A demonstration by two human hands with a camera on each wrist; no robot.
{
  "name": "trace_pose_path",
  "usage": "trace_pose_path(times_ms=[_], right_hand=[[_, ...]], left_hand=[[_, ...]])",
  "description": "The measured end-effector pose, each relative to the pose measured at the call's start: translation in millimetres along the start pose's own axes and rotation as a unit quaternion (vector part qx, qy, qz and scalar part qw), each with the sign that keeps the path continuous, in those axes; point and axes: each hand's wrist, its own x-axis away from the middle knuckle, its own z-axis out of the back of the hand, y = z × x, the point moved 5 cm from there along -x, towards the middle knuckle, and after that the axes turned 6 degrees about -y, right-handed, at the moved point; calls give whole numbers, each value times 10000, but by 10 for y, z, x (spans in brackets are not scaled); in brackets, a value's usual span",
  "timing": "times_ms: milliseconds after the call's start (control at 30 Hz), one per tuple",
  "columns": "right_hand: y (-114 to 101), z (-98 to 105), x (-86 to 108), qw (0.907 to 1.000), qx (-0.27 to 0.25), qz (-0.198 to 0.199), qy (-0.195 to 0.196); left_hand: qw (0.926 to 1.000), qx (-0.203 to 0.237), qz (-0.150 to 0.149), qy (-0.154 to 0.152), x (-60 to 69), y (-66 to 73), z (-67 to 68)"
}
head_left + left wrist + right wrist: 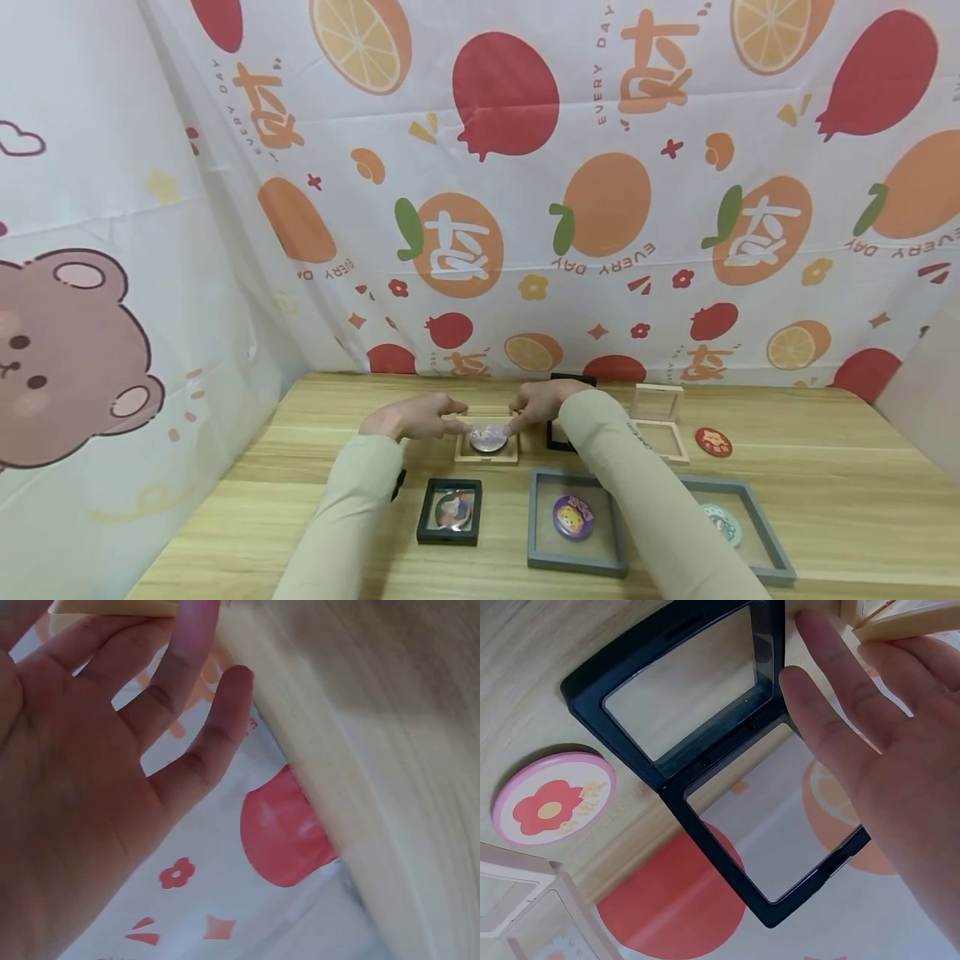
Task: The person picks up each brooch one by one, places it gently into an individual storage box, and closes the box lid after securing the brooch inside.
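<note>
At the back of the table, a round lilac badge (488, 438) sits in or just above the lower half of a light wooden frame (486, 460). My left hand (420, 418) touches the badge's left edge with a fingertip; my right hand (542, 402) touches its right edge. Other fingers of both hands reach back beside the frame's raised half. In the left wrist view, the fingers (214, 727) spread near a strip of wood. The right wrist view shows fingers (832, 727) behind a wooden corner. Neither wrist view shows the thumb's contact, so a pinch cannot be confirmed.
Right of my hands stands an opened black frame (727, 855), with a pink-rimmed flower badge (553, 799) nearby. Farther right are an opened wooden frame (684, 446) and a red badge (713, 442). In front lie a small black frame (448, 538) and two grey frames (577, 564) with badges.
</note>
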Motion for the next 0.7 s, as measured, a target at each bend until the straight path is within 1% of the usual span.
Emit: trace_pose_path(times_ms=[33, 167, 267, 467, 533, 700], right_hand=[[4, -2, -1, 10000, -17, 18, -6], [20, -6, 2, 9999, -137, 78, 15], [38, -8, 8, 9998, -206, 48, 55], [66, -15, -10, 9995, -256, 27, 179], [76, -19, -16, 9994, -269, 38, 224], [78, -35, 3, 9984, -485, 100, 260]], left_hand=[[10000, 75, 37, -30, -6, -22, -9], [9998, 138, 92, -79, -25, -74, -22], [9999, 107, 15, -68, -37, -87, -10], [9995, 284, -73, -102, -80, -145, 19], [9992, 376, -52, -128, -95, -163, 27], [9988, 433, 86, -199, -111, -194, 39]])
